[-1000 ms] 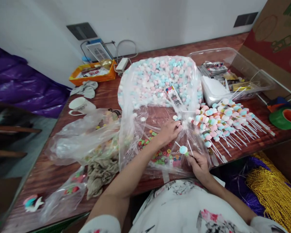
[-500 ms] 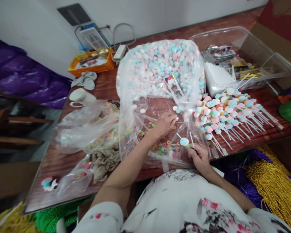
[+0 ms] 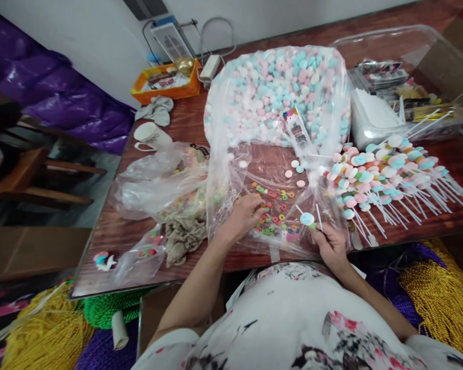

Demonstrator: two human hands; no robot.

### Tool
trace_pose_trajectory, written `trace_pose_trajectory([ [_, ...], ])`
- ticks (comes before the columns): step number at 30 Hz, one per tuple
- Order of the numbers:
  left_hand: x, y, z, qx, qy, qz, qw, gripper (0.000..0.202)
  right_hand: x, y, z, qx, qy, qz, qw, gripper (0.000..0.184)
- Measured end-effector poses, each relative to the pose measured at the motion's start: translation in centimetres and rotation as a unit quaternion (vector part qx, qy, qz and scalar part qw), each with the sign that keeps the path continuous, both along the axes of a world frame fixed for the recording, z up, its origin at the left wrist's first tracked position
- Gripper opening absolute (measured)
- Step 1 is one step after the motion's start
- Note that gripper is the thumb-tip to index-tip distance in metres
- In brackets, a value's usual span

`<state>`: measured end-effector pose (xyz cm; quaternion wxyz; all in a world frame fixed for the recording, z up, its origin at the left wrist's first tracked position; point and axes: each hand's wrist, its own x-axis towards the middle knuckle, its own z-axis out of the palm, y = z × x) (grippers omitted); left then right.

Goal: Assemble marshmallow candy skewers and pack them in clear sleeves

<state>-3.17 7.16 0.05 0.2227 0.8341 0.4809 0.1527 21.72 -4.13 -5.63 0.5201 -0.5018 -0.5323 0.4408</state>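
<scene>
My left hand (image 3: pixel 247 215) is curled with its fingertips pinched among small coloured ring candies (image 3: pixel 274 211) scattered on a clear plastic sheet. My right hand (image 3: pixel 332 245) grips thin white sticks; one stick (image 3: pixel 307 220) carries a pale blue marshmallow with a green ring under it. Beyond lies a big clear bag of pink, blue and white marshmallows (image 3: pixel 278 92). To the right, a row of finished marshmallow skewers (image 3: pixel 386 174) lies on the wooden table (image 3: pixel 108 231).
Crumpled plastic bags (image 3: pixel 158 185) and a rag lie to the left, with a white mug (image 3: pixel 150 137) and an orange tray (image 3: pixel 167 85) behind. A clear box (image 3: pixel 405 72) of supplies stands at the back right. Yellow, green and purple cord bundles lie below the table edge.
My left hand has drawn back from the loose marshmallows to the ring candies nearer me. The right hand keeps its sticks. The view has swung left and down.
</scene>
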Motion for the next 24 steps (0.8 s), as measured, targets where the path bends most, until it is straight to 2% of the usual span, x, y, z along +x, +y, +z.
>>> trace_pose_trajectory([
  [6,-1.0,-2.3,-1.0,0.043,-0.103,0.085,0.990,0.014,0.1,0.0,0.2,0.002,-0.009,-0.001,1.000,0.016],
  [12,-2.3,-4.3,-1.4,0.017,-0.053,0.069,0.996,0.009,0.2,-0.2,0.0,0.005,-0.016,0.001,1.000,0.016],
  [15,-0.9,-4.6,-1.0,0.038,-0.058,0.063,0.996,0.010,0.2,-0.1,0.0,0.005,-0.029,0.006,1.000,0.017],
  [17,0.6,-4.5,-0.7,0.034,-0.054,0.022,0.998,0.012,0.1,-0.1,0.1,0.005,-0.036,0.007,0.999,0.017],
  [20,3.0,-4.1,-0.7,0.012,0.005,-0.041,0.999,0.015,0.1,0.0,0.3,0.008,-0.041,0.007,0.999,0.014],
  [24,3.9,-3.5,-1.1,0.005,0.078,-0.050,0.996,0.018,0.2,0.1,0.6,0.012,-0.026,0.010,1.000,0.015],
])
